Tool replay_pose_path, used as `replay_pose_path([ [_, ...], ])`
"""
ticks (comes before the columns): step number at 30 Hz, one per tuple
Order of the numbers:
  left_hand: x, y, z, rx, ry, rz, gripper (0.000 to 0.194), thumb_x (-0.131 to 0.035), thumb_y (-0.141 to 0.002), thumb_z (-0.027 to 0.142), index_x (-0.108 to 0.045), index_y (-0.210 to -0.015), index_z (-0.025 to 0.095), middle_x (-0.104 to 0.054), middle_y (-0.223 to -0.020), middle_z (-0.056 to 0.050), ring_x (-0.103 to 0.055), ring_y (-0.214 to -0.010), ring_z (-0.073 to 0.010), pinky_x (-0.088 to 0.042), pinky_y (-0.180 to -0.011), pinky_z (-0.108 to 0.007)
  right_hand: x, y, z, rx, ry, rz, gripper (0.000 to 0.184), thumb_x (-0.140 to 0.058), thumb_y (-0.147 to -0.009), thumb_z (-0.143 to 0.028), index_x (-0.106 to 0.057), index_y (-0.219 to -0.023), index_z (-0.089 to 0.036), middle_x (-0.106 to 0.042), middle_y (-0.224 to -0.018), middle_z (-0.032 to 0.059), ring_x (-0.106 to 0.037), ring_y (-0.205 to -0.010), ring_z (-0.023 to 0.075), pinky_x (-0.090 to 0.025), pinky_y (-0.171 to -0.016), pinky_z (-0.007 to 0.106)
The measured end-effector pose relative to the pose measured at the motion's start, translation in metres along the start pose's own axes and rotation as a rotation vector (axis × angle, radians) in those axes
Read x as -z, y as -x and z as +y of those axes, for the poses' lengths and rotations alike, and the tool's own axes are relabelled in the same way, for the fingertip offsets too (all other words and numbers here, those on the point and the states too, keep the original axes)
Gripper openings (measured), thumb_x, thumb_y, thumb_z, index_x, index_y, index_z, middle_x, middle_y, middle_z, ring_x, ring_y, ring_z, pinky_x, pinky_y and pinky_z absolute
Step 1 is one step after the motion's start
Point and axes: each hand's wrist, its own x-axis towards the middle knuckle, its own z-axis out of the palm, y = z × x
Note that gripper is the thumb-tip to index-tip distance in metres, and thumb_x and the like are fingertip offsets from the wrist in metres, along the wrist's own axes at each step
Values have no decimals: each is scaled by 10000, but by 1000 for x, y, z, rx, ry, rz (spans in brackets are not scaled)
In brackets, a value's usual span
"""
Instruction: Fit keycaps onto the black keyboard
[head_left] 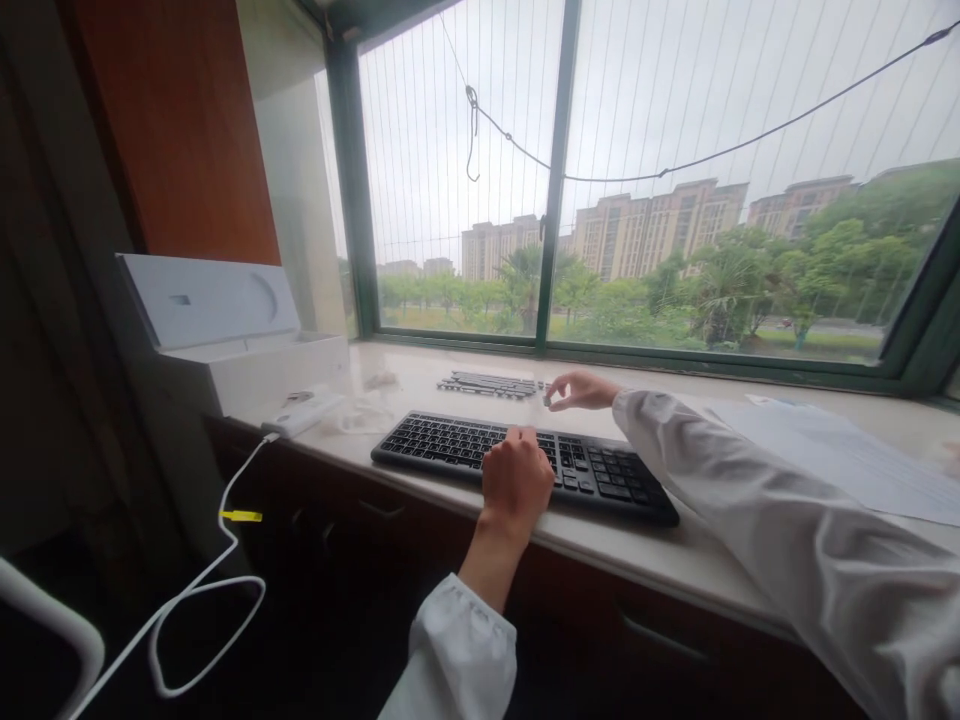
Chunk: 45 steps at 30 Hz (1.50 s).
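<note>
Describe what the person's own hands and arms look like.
The left hand and right hand are bare, with no gloves or watch showing. The left sleeve and right sleeve are whitish, plain, loose and creased, with gathered cuffs.

Long black keyboard (pixel 576 466) lies on the pale flat sill (pixel 420 362). From it: rows of small grey pieces (pixel 491 384), 12 o'clock; white rectangular box (pixel 277 378), 10 o'clock; white paper sheets (pixel 832 450), 3 o'clock; green-framed glass window (pixel 559 200) behind the pieces.
</note>
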Motion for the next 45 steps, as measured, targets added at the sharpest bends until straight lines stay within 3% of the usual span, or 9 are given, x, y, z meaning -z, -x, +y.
replay_pose_path([
  [6,4,-1,-2,-106,2,-16,423,-324,-944,200,-518,-1307,296,-558,-1140,-71,-642,-852,-182,-486,-780,-306,10,63,-37,71,-135,-23,626,-661,-640,-683,-723,-1017,-187,-573,-822,14,-457,-668,119,-345,-641,255],
  [12,7,-1,-3,-200,-6,-46,443,-309,-952,201,-528,-1297,371,-551,-1145,-34,-638,-823,-168,-483,-796,-317,10,88,-53,48,-160,-117,646,-659,-627,-710,-741,-998,-187,-592,-815,23,-505,-731,147,-352,-659,258],
  [19,12,2,0,-186,-21,-91,459,-329,-948,185,-537,-1295,403,-561,-1171,-24,-636,-882,-171,-474,-808,-309,1,96,-59,56,-179,-197,608,-665,-642,-691,-744,-1002,-207,-667,-879,41,-568,-828,199,-390,-713,276],
  [40,14,3,1,-170,-4,-117,418,-359,-947,213,-617,-1215,403,-620,-1134,-13,-631,-942,-176,-461,-860,-305,2,96,-73,-17,-77,-195,606,-709,-550,-695,-772,-918,-219,-688,-793,37,-582,-780,205,-404,-653,273],
  [45,14,3,1,-176,-4,-114,401,-371,-945,215,-644,-1181,391,-623,-1123,-12,-632,-946,-175,-464,-852,-296,1,97,-68,40,-177,-209,599,-650,-631,-714,-770,-926,-206,-720,-867,50,-606,-816,206,-427,-709,277],
])
